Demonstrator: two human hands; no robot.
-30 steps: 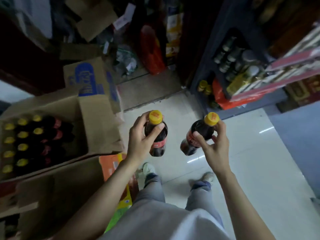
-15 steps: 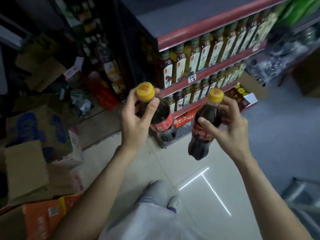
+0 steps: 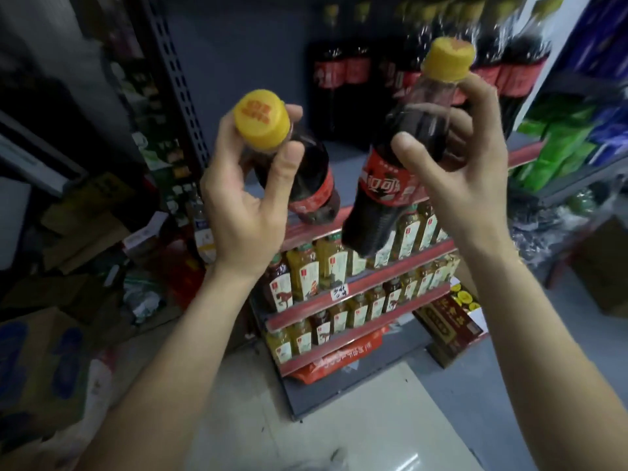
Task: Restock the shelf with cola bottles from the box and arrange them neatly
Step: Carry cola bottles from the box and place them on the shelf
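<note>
Two cola bottles are up in front of the shelf (image 3: 343, 154): my left hand (image 3: 238, 202) grips one cola bottle (image 3: 306, 178) below its yellow cap, my right hand (image 3: 465, 171) grips the other bottle (image 3: 394, 178) at the neck. Both tilt toward the shelf, where large cola bottles (image 3: 343, 73) stand behind.

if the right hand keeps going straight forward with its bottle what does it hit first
Probably the large cola bottles standing at the back of the shelf; the right hand carries its bottle toward them. Depth is unclear, and the bare shelf in front looks free.
</note>
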